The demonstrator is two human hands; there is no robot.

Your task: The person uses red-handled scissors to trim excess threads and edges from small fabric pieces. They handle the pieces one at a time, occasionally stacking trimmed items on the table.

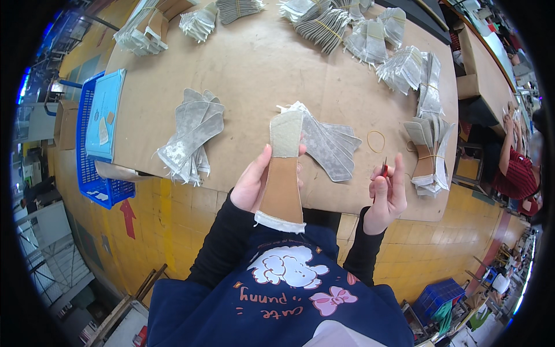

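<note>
My left hand (254,182) grips a cut leather panel (281,182) with a tan middle, a grey upper end and a white frayed lower edge. It is held upright in front of my chest. Closed round a small cutting tool with a red handle (384,170) and a dark tip is my right hand (387,202), its index finger raised. The tool is apart from the panel. Behind the panel lies a fanned stack of grey mottled pieces (332,144). Another such stack (193,127) is to the left. A loose yellow rubber band (376,141) lies near my right hand.
Banded bundles of pieces (321,29) line the table's far edge, and more (429,156) stand along its right side. Left of the brown-covered table (243,75) are a blue crate (87,165) and a light-blue folder (105,115). A person in red (518,176) sits at far right.
</note>
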